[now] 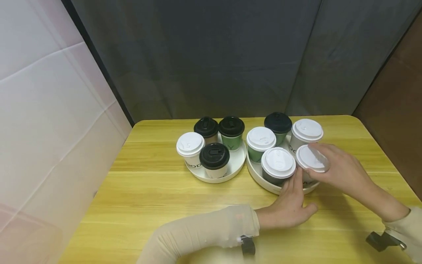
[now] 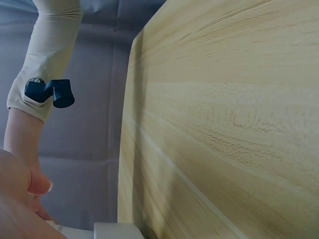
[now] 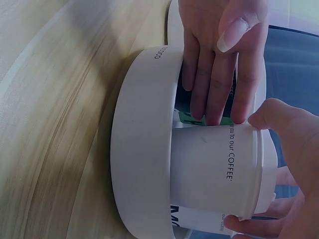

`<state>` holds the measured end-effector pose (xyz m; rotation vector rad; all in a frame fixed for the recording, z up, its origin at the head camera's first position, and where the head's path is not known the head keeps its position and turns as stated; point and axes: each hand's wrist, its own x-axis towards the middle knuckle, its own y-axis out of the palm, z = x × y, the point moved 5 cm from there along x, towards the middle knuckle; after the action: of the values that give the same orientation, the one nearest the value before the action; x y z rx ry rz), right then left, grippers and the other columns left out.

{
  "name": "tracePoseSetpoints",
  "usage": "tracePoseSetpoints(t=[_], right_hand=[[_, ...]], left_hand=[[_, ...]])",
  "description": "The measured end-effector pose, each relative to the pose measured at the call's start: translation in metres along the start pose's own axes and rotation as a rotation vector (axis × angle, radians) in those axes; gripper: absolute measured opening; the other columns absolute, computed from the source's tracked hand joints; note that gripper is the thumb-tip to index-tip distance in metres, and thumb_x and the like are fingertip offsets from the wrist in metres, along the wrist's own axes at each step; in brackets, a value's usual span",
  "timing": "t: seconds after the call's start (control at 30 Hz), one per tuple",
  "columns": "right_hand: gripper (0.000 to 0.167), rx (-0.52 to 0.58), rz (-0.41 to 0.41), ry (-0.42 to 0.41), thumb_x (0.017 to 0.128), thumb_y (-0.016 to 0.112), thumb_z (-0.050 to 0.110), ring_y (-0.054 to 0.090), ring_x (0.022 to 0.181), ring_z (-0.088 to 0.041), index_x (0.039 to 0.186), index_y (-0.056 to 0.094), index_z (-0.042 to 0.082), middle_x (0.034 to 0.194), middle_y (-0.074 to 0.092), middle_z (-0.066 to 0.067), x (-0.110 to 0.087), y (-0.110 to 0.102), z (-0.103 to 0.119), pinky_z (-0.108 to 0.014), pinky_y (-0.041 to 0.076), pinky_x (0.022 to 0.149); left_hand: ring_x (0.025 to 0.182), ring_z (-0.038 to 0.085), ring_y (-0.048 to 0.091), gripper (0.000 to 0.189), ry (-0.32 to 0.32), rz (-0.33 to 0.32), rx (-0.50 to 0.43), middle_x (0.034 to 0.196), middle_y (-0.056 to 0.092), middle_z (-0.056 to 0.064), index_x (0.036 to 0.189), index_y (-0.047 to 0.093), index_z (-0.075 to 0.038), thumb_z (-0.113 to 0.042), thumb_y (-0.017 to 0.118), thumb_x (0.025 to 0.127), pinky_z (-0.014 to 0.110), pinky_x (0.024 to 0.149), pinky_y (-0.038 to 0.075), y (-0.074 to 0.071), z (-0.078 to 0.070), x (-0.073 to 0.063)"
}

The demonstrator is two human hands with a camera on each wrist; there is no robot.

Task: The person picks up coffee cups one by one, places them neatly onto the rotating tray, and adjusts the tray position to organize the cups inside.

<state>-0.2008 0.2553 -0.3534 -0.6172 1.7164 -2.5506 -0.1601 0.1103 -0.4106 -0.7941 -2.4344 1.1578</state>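
My right hand (image 1: 343,170) grips a white paper coffee cup (image 3: 214,169) by its white lid (image 1: 311,157), thumb on the near side and fingers round the far side. This cup stands upright at the front right of a round white tray (image 3: 142,144). With fingers straight, my left hand (image 1: 290,207) touches the dark cup with a white lid (image 1: 278,163) beside it; its fingertips reach in near the held cup. Behind them on the tray are a green cup with a white lid (image 1: 261,139), a black-lidded green cup (image 1: 278,123) and another white cup (image 1: 307,130).
Left of the tray, a white plate (image 1: 237,165) bears a white-lidded cup (image 1: 190,145) and three black-lidded cups, the front one (image 1: 215,157) white. All stand on a wooden table (image 1: 148,190). A dark curtain (image 1: 214,62) hangs behind, a pale one (image 1: 49,121) at left.
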Motion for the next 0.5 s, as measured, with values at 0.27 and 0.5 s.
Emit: tracePoseSetpoints(t=[0.27,0.5], right_hand=[[0.075,-0.014,0.012,0.002,0.073,0.083,0.037,0.060,0.111,-0.044,0.137,0.056,0.007,0.130,0.061,-0.022,-0.0003,0.0019,0.0002,-0.061,0.050,0.075],[0.075,-0.013,0.016,0.005,0.074,0.082,0.036,0.060,0.111,-0.044,0.137,0.056,0.008,0.130,0.061,-0.021,-0.0005,0.0020,0.0005,-0.061,0.050,0.076]], left_hand=[[0.153,0.022,0.018,0.097,-0.005,0.006,-0.005,0.166,0.009,0.019,0.157,-0.009,-0.001,-0.034,0.055,0.091,0.031,0.125,0.024,0.0001,-0.0004,-0.0009],[0.154,0.022,0.015,0.094,-0.018,0.022,0.016,0.166,0.010,0.020,0.157,-0.003,0.001,-0.035,0.054,0.092,0.032,0.125,0.023,0.0022,-0.0001,-0.0022]])
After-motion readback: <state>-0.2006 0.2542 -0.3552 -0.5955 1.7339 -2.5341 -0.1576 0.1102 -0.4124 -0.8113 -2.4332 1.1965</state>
